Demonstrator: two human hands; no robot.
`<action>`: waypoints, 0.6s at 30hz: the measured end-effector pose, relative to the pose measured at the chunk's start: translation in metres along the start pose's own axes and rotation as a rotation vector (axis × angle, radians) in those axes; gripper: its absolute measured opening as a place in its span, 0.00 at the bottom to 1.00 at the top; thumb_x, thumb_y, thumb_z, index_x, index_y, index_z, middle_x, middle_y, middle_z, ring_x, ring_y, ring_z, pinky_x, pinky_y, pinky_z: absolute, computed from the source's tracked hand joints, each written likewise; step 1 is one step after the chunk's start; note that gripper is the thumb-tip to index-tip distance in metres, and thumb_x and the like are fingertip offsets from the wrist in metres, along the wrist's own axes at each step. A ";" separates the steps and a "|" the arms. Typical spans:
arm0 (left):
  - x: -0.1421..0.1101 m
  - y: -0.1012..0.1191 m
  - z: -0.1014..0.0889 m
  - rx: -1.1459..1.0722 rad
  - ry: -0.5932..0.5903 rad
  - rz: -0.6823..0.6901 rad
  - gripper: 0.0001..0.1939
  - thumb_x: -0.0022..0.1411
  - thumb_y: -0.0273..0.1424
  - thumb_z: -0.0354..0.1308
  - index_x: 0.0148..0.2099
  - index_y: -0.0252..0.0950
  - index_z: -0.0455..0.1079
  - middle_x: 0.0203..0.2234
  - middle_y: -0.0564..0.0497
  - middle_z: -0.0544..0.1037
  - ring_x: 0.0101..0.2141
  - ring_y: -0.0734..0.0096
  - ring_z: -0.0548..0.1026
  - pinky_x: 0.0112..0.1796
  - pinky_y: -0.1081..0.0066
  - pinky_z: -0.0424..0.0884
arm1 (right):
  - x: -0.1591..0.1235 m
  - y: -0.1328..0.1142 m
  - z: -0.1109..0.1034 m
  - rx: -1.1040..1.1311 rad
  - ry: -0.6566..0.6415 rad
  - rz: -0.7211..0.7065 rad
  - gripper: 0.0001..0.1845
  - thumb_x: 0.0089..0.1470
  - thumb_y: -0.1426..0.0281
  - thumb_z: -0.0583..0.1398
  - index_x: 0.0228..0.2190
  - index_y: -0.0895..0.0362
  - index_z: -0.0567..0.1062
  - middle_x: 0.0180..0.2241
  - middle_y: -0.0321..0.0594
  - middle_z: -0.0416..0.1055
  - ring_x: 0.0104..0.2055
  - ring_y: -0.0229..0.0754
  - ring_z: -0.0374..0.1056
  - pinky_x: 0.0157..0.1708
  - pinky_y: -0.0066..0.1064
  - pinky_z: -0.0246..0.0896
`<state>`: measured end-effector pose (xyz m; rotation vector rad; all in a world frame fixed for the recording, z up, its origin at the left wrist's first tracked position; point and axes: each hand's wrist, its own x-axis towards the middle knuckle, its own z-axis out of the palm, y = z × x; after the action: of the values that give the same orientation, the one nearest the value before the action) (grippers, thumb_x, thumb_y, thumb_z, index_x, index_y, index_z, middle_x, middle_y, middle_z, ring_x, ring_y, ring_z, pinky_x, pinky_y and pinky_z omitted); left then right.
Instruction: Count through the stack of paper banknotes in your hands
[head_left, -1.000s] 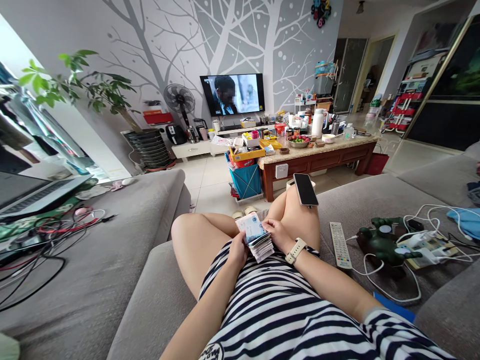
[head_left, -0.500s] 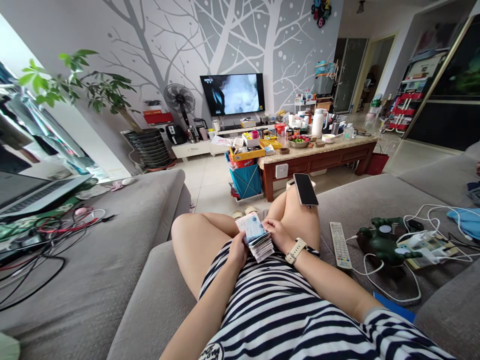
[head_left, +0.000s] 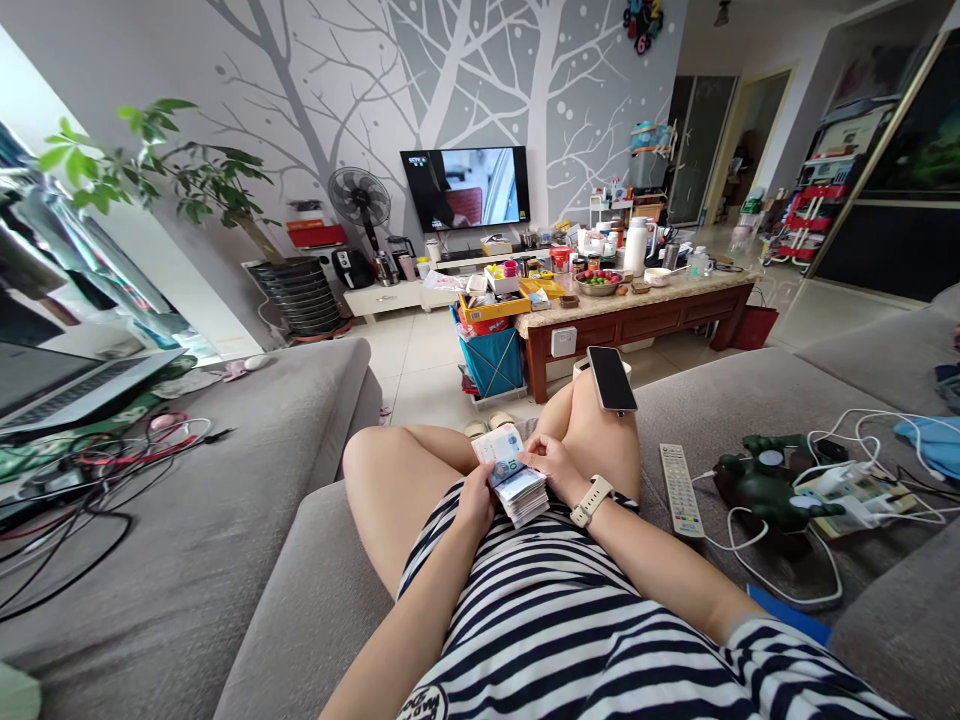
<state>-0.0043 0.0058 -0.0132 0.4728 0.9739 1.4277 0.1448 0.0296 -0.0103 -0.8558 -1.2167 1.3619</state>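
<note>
In my lap lies a thick stack of banknotes [head_left: 523, 503], folded or bent so that its near edges fan out in layers. My left hand [head_left: 475, 500] grips the stack along its left side. At the upper right, my right hand [head_left: 551, 462], with a pale watch [head_left: 592, 501] on its wrist, pinches the edge of a blue-printed banknote [head_left: 504, 455] that stands up from the stack. Pinkish paper shows beside that note's blue part. A phone [head_left: 611, 380] rests on my right knee.
A remote control [head_left: 681, 490] lies right of me on the grey sofa [head_left: 720, 400], near a dark green figure [head_left: 765, 485] and white cables. Black cables [head_left: 82, 500] and a laptop [head_left: 75, 385] lie left. Ahead stands a laden coffee table [head_left: 637, 315].
The raised banknote has tilted, and its blue printed face with a number now shows. My right fingers have shifted slightly left. The layered edges sit flatter, and the television picture differs.
</note>
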 end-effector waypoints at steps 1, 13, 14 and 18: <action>0.000 0.000 -0.001 0.015 -0.012 0.009 0.10 0.54 0.27 0.59 0.39 0.29 0.75 0.32 0.43 0.82 0.35 0.61 0.79 0.41 0.64 0.75 | 0.000 0.000 0.000 0.000 0.018 0.000 0.24 0.36 0.56 0.70 0.26 0.55 0.65 0.22 0.30 0.63 0.24 0.35 0.57 0.27 0.29 0.51; -0.001 0.000 -0.001 0.020 -0.031 0.009 0.07 0.54 0.28 0.59 0.36 0.31 0.74 0.28 0.46 0.81 0.32 0.63 0.79 0.39 0.65 0.75 | 0.001 0.003 -0.001 -0.077 0.053 -0.036 0.20 0.45 0.53 0.64 0.23 0.57 0.67 0.21 0.32 0.63 0.25 0.36 0.57 0.28 0.30 0.52; -0.001 0.000 0.000 -0.002 -0.013 0.001 0.07 0.56 0.27 0.57 0.37 0.30 0.74 0.29 0.46 0.81 0.33 0.63 0.79 0.40 0.65 0.75 | 0.000 0.002 -0.001 -0.064 0.047 -0.045 0.19 0.46 0.54 0.64 0.23 0.57 0.67 0.21 0.32 0.63 0.25 0.36 0.57 0.28 0.30 0.52; -0.003 0.002 0.003 -0.050 0.028 -0.014 0.09 0.60 0.26 0.54 0.40 0.30 0.74 0.33 0.43 0.82 0.34 0.62 0.80 0.42 0.63 0.76 | -0.003 0.000 0.000 -0.022 0.012 -0.057 0.18 0.47 0.55 0.64 0.23 0.57 0.69 0.22 0.32 0.63 0.25 0.36 0.57 0.29 0.30 0.52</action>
<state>-0.0029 0.0044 -0.0091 0.4091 0.9597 1.4464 0.1455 0.0271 -0.0106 -0.8374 -1.2398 1.2978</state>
